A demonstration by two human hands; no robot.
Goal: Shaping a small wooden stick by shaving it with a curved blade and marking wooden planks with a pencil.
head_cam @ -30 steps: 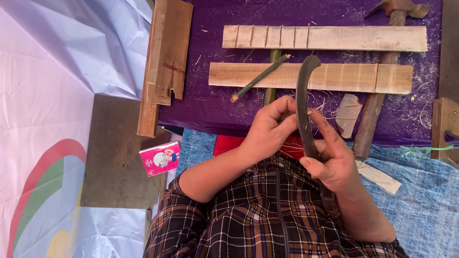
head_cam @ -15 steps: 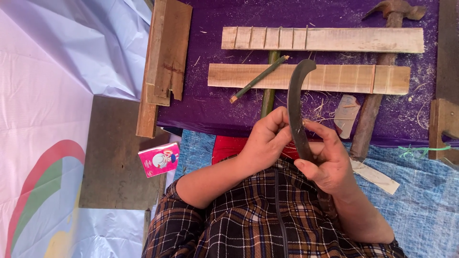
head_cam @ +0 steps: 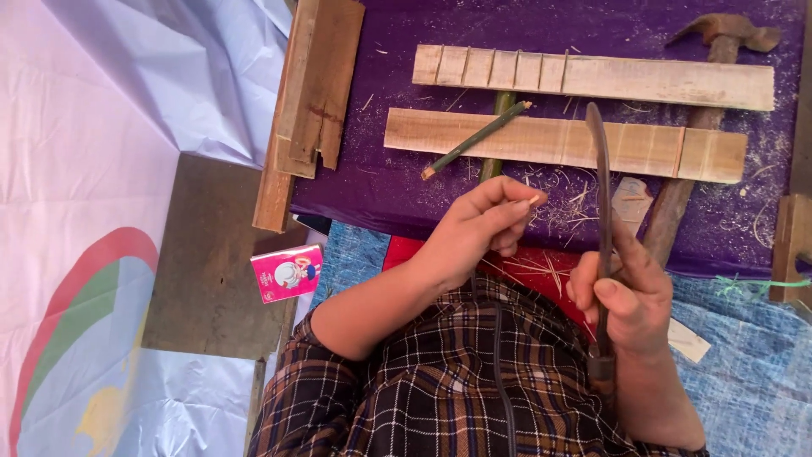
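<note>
Just below the purple surface (head_cam: 397, 182), the right hand (head_cam: 626, 296) is clenching the handle of a dark curved blade (head_cam: 599, 182), its tip lying over the lower of 2 notched wooden slats (head_cam: 565, 142), while the left hand (head_cam: 482, 224) is pinching its fingers (head_cam: 518, 206) together, on what I cannot tell. This looks like a pause in whittling; any next cut is calling for steadying the blade clear of the green pencil (head_cam: 475, 140) and hammer (head_cam: 689, 161), which are crowding that slat.
</note>
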